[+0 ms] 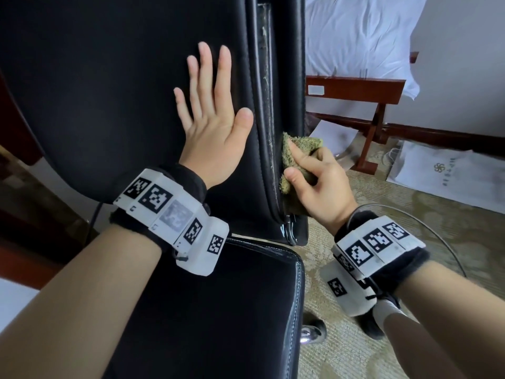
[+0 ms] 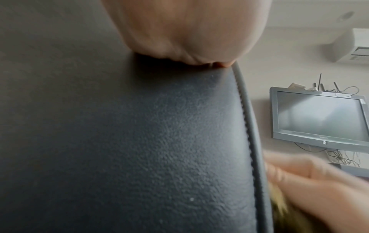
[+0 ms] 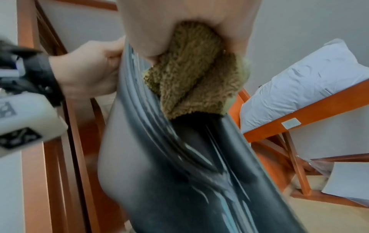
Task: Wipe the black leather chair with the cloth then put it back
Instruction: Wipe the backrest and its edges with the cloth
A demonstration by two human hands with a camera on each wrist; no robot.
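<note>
The black leather chair [image 1: 114,86] fills the left and middle of the head view, backrest upright and seat [image 1: 218,310] below. My left hand [image 1: 210,116] lies flat on the backrest with straight, spread fingers. My right hand [image 1: 314,176] grips a folded olive-green cloth [image 1: 300,149] and presses it against the backrest's worn right side edge [image 1: 266,105]. The right wrist view has the cloth [image 3: 191,75] bunched under my palm on the chair's side seam [image 3: 179,149]. In the left wrist view my palm [image 2: 189,31] rests on grained leather [image 2: 159,141] beside the piping.
A bed with white bedding [image 1: 360,34] on a red-brown wooden frame [image 1: 355,86] stands right of the chair. White paper bags [image 1: 448,173] lie on the patterned carpet [image 1: 410,220]. Dark wooden furniture [image 1: 16,132] is at the left. A monitor [image 2: 319,118] hangs on the wall.
</note>
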